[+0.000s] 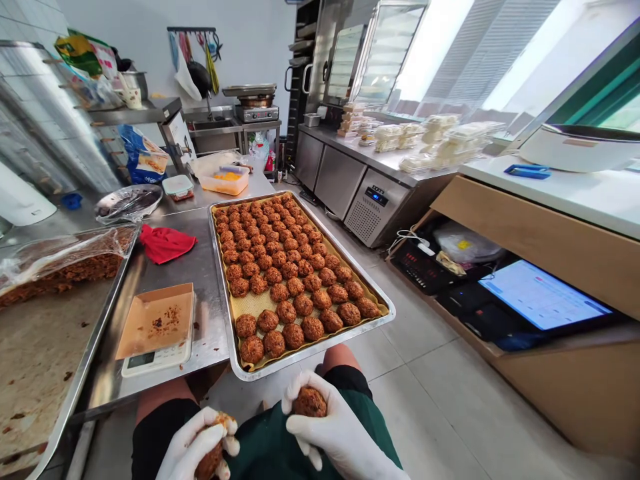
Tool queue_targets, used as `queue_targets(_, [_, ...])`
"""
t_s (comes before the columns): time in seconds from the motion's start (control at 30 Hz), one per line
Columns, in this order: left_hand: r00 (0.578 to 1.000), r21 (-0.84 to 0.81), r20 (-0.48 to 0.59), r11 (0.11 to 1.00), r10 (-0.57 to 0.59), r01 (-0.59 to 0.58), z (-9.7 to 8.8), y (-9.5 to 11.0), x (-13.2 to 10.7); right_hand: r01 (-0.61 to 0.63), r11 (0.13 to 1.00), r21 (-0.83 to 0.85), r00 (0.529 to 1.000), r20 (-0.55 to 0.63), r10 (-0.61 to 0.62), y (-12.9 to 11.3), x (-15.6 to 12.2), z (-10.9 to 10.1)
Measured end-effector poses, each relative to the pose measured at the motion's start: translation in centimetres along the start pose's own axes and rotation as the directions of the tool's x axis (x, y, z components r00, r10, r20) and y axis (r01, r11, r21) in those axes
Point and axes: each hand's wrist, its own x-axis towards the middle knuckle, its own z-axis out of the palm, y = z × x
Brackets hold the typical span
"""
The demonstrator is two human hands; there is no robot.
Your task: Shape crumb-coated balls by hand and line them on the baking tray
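Observation:
White gloves cover both hands, which are over the lap at the bottom of the view. My left hand (193, 443) is closed around a brown ball (210, 461) of crumbly filling, with a lighter bit at the fingertips. Another brown ball (310, 402) sits in the curled fingers of my right hand (333, 427). Just ahead, a metal baking tray (260, 375) with a yellow mesh liner bears rows of similar balls (275, 343). A gap in the rows shows at its near left. Left of it stands a white kitchen scale (159, 359) with a crumb-strewn paper tray (155, 327) on top.
At far left lies a large pan (93, 347) of crumbly brown mix (60, 283), partly under plastic film. A red cloth (167, 243) is behind the scale. Farther back is a tub (223, 181) with orange contents. A touchscreen (543, 293) stands to the right.

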Motion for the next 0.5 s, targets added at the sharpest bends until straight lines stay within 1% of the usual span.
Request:
queue_targets(0.07, [0.999,0.056,-0.04,0.998,-0.011,0.013,0.0,-0.4,0.4,-0.042,0.999,0.004,0.999,-0.029,0.042,0.5,0.4,0.0])
queue_targets(0.17, [0.996,0.024,-0.079,0.999,-0.04,0.042,-0.1,-0.8,0.9,-0.064,0.998,0.031,0.997,-0.049,0.065,0.9,0.7,0.1])
queue_targets(0.27, [0.997,0.051,-0.081,0.999,0.012,-0.008,-0.3,-0.6,0.8,-0.058,0.998,0.02,0.998,-0.009,0.058,0.6,0.5,0.0])
queue_targets(0.33, [0.994,0.109,-0.102,0.994,0.037,-0.026,-0.2,-0.3,0.5,-0.048,0.998,-0.04,0.999,-0.01,0.047,0.6,0.5,-0.2])
queue_targets(0.37, [0.993,0.128,-0.113,0.991,0.043,-0.028,0.0,-0.1,0.3,-0.048,0.996,-0.074,0.999,-0.015,0.047,0.6,0.6,-0.2])
queue_targets(0.43, [0.992,0.117,-0.113,0.992,0.054,-0.041,0.7,0.1,0.1,-0.045,0.994,-0.1,0.998,-0.036,0.042,1.0,0.9,-0.2])
queue_targets(0.5, [0.99,0.086,-0.115,0.993,0.085,-0.075,1.3,0.1,0.1,-0.029,0.998,-0.055,0.999,-0.03,0.027,1.2,1.1,-0.1])
